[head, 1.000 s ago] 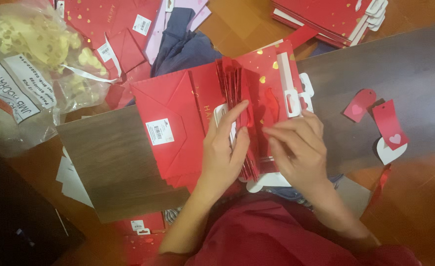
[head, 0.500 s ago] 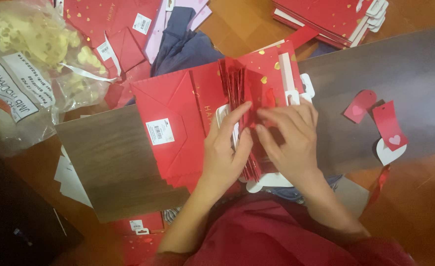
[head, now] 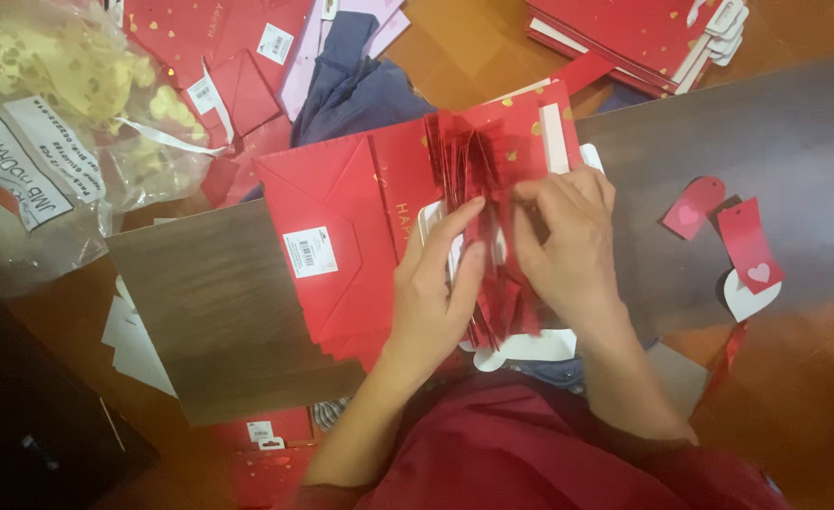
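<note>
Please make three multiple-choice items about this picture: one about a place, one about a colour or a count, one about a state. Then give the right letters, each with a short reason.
1. Where do the loose tags lie?
A. on the dark board, on the person's right
B. inside the clear plastic bag
C. under the left hand

2. What colour is the stack of folded paper bags under the hands?
A. blue
B. red
C. green

3. What are the two hands doing?
A. resting flat on the bare board
B. holding one tag each
C. fingering the fanned edges in the middle of the stack

Answers:
1 A: the heart-marked tags sit on the board's right part.
2 B: the bags are red with small gold hearts.
3 C: the left hand and right hand both press into the upright folds.
</note>
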